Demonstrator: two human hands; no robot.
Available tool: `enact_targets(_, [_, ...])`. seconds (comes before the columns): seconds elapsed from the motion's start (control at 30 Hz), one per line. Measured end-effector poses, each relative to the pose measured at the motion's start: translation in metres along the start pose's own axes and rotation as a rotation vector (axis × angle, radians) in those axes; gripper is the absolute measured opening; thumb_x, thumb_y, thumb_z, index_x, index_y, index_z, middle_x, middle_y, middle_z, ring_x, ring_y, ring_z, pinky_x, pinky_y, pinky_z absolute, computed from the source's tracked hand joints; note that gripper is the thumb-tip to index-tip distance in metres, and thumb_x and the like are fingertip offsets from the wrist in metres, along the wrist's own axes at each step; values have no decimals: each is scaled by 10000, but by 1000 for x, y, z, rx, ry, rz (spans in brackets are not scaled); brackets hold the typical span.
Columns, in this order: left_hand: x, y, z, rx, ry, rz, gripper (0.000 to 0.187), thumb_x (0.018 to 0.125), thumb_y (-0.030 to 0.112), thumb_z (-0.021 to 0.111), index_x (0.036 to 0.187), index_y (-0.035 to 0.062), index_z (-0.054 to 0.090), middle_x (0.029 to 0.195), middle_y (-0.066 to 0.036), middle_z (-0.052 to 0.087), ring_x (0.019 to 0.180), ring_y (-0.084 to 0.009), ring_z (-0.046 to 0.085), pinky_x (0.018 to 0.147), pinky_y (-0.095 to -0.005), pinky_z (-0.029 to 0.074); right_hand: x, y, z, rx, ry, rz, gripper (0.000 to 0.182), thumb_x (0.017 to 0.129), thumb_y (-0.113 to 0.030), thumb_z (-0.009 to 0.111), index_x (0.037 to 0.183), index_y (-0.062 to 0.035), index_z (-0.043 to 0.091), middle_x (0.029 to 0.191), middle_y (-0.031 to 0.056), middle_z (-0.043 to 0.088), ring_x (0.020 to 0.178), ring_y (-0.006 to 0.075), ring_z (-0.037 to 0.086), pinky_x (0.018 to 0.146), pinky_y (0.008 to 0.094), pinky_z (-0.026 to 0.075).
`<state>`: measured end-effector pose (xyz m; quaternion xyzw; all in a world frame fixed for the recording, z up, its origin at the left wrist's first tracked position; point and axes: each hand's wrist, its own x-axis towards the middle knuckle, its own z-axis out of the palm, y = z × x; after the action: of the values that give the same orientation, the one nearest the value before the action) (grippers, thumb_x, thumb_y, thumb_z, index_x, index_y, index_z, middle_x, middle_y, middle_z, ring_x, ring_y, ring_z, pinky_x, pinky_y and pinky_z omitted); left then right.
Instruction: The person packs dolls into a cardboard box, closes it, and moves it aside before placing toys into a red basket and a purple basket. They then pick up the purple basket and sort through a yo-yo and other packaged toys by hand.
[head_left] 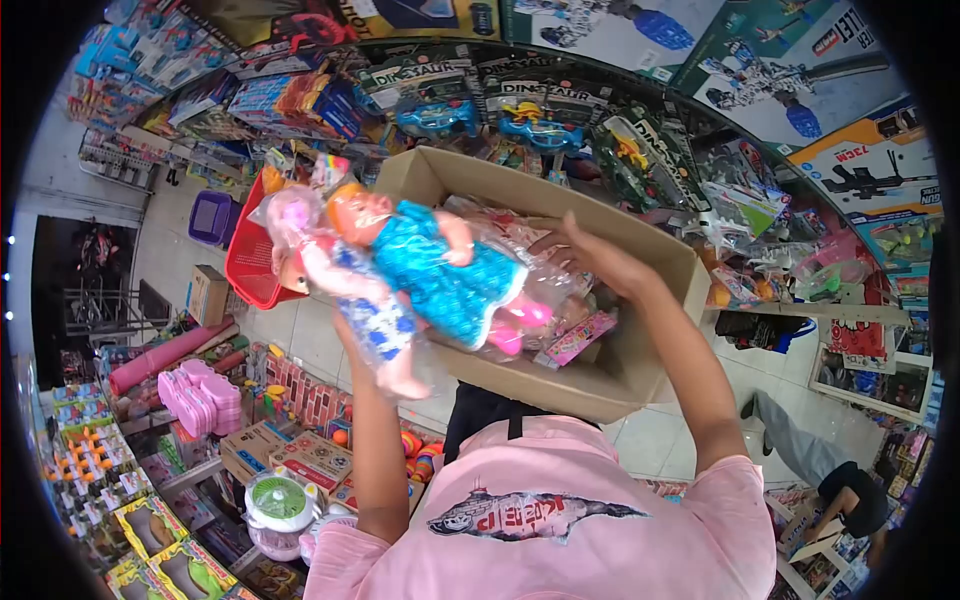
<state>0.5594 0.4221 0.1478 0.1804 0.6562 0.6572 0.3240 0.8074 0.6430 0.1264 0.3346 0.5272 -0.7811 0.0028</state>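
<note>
Two dolls in clear plastic bags lie side by side on my left hand (348,328), which is mostly hidden beneath them. One doll (437,268) wears a shiny turquoise dress, an orange head covering and pink shoes. The other doll (345,280) has pink on its head and blue-and-white patterned clothing. They extend over the left side of an open cardboard box (640,225). My right hand (590,255) is inside the box, fingers apart, over more plastic-wrapped items. A small pink packet (577,338) lies in the box near the turquoise doll's shoes.
A red basket (250,255) and a purple basket (213,218) stand on the left. Packaged dinosaur toys (535,110) hang behind the box. Pink cases (198,397) and a white-and-green toy (280,510) sit at lower left. Another person (850,500) is at lower right.
</note>
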Motion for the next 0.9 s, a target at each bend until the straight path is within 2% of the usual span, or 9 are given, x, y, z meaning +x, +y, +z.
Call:
enact_targets(0.17, [19,-42,72,-461,77,-161,402,1046,342,382,1283,31,476,1145,-113,612,988,-210,641,865,-378,537,-31,-29,-8,-615,218,-426,853,842,-608,621,1434,-35,400,1410,208,472,1307,304,467,1071,400,372])
enact_targets(0.3, [16,-98,121,-120,152,-192,582,1031,424,425,1405,-20,381,1415,-168,441,1238,-245,491,1028,-372,388,-13,-23,-5,-996,378,-152,1082,673,-605,776,1472,-33,321,1468,298,342,1387,456,302,1111,505,313])
enact_targets(0.4, [37,-103,83,235,-236,-275,501,994,377,531,1364,44,475,1327,-133,555,1168,-266,555,934,-372,454,-2,4,8,-1105,426,-210,1155,607,-548,827,1490,-42,281,1486,305,281,1380,509,255,1110,549,306])
enact_targets(0.47, [37,-5,91,1425,-744,-387,520,928,355,616,1287,-16,548,1357,-181,513,1180,-333,537,965,-404,436,9,25,15,-1128,444,-178,1189,618,-488,829,1512,-24,196,1499,300,242,1379,506,257,1094,561,332])
enact_targets(0.5, [36,4,81,1380,-581,-296,477,859,290,678,1250,33,587,1219,-182,605,1065,-379,589,890,-435,478,17,39,21,-1123,434,-176,1189,618,-488,829,1512,-24,196,1499,300,242,1379,506,257,1094,561,332])
enact_targets(0.57, [41,5,63,1325,-323,603,459,829,229,688,1247,64,593,1091,-202,656,944,-375,647,797,-457,510,24,46,39,-1055,567,-178,1247,662,-380,838,1527,-8,21,1505,309,215,1377,518,250,1107,572,304])
enact_targets(0.67, [77,-11,52,1265,-386,985,406,822,202,676,1191,47,608,971,-200,678,851,-384,663,737,-486,515,37,61,60,-1216,616,-150,1117,747,-399,766,1503,42,73,1514,332,190,1367,564,228,1062,610,340])
enact_targets(0.77, [93,-48,24,1377,-601,415,343,847,219,649,1146,52,616,966,-191,679,881,-379,657,768,-493,508,53,75,70,-1394,624,-207,934,827,-373,676,1509,16,170,1526,337,171,1329,625,237,1042,627,355])
enact_targets(0.9, [109,-87,0,1357,-706,437,324,891,294,613,1097,43,613,916,-197,683,883,-374,660,777,-494,517,70,80,86,-1780,691,-218,800,852,-246,626,1527,-77,232,1544,322,157,1358,602,217,1050,617,355])
